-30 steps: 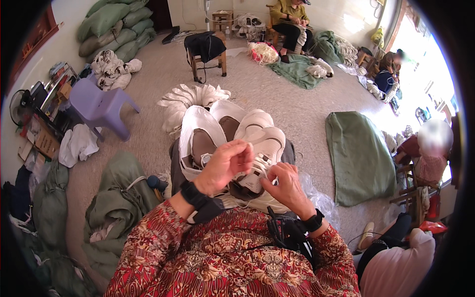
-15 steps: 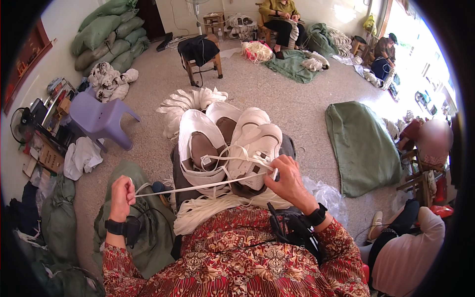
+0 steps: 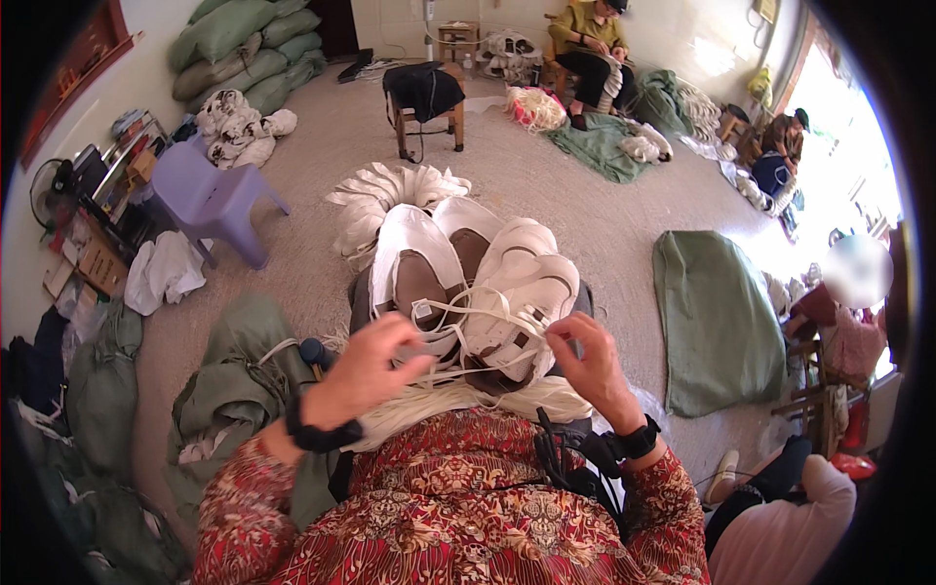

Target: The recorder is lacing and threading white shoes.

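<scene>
On my lap lie white shoes, their toes pointing away from me. The laced shoe (image 3: 526, 278) is on the right, and a wide-open white shoe (image 3: 419, 278) with a brown insole is on the left. A pale shoelace (image 3: 487, 304) runs in loose loops across both. My left hand (image 3: 375, 366) is in front of the left shoe, thumb and forefinger apart, with nothing seen between them. My right hand (image 3: 588, 359) is at the right edge of the laced shoe, thumb and forefinger pinched at the lace. Its fingertips partly hide the lace end.
A bundle of pale laces (image 3: 468, 398) lies across my lap. Beyond the shoes is a fanned stack of white pieces (image 3: 390, 195). A purple chair (image 3: 219, 195) stands left, a green sack (image 3: 717, 322) lies right. A blue-capped bottle (image 3: 314, 353) is beside my lap. Other people sit around the room.
My left hand has let go of the lace it held taut out to the left and has come in to the shoes. The lace has gone slack. The whole view has shifted slightly.
</scene>
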Demonstrator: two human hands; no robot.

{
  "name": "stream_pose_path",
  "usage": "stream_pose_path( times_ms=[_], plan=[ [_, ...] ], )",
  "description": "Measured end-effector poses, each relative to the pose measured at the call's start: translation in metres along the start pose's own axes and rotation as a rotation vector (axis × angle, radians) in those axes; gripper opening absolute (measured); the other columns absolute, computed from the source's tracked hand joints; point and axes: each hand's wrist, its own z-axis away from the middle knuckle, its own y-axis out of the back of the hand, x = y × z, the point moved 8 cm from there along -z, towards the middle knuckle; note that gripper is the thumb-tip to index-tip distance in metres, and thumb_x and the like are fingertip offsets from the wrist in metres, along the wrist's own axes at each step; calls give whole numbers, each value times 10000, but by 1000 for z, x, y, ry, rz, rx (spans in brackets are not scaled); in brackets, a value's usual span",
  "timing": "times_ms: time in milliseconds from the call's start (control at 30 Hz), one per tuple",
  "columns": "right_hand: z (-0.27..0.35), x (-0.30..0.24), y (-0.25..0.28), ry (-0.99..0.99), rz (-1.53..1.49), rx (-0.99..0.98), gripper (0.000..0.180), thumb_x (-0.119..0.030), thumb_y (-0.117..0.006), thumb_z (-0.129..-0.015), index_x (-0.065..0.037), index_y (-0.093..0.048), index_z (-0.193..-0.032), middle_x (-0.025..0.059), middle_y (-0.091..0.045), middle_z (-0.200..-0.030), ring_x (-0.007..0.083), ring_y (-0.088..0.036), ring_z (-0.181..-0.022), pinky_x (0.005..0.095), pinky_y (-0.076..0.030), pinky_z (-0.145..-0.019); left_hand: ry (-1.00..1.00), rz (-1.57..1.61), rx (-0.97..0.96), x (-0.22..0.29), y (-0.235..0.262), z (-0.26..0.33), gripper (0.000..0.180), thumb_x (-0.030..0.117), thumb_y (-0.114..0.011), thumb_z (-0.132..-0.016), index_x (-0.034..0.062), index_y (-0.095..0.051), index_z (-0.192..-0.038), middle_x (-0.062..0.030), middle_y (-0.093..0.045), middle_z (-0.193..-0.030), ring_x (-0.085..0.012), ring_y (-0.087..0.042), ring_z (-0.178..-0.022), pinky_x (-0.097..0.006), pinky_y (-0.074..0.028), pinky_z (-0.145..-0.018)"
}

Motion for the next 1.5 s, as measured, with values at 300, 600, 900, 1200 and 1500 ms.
stream_pose_path(
  times_ms=[300,600,900,1200,1500],
  plan=[
    [-18,-25,-37,291,305,-61,152,-35,-640,-859,-29,-689,-1003,128,-596,-853,335,-598,-859,432,-455,-775,-360,-209,212,20,-82,-50,473,128,-730,-818,-1,-543,-1233,-186,-559,-1132,-381,-591,-1057,-424,-516,-912],
    [-24,-27,-45,249,285,-19,126,-72,-664,-865,-37,-701,-981,115,-626,-857,326,-607,-842,419,-430,-784,-377,-251,301,17,-82,-52,439,35,-641,-835,0,-564,-1265,-177,-608,-1069,-360,-629,-1007,-420,-549,-827],
    [-26,-25,-47,244,295,57,111,-102,-735,-828,-36,-702,-910,91,-634,-807,289,-610,-792,394,-427,-795,-300,-93,317,14,-75,-54,337,43,-649,-829,29,-626,-1166,-143,-614,-1061,-343,-627,-1002,-410,-537,-821],
    [-26,-15,-44,200,314,111,73,-118,-734,-823,-59,-691,-827,84,-639,-783,297,-617,-789,412,-420,-821,-272,40,288,9,-75,-59,257,35,-651,-825,13,-637,-1081,-132,-608,-979,-329,-613,-953,-397,-513,-834],
    [74,103,59,-274,214,-108,164,-130,-705,-831,26,-681,-788,130,-652,-680,211,-618,-621,354,-484,-618,-267,61,323,-1,-74,-50,212,64,-704,-811,12,-640,-1006,-131,-618,-979,-325,-617,-903,-408,-515,-799]
  ],
)
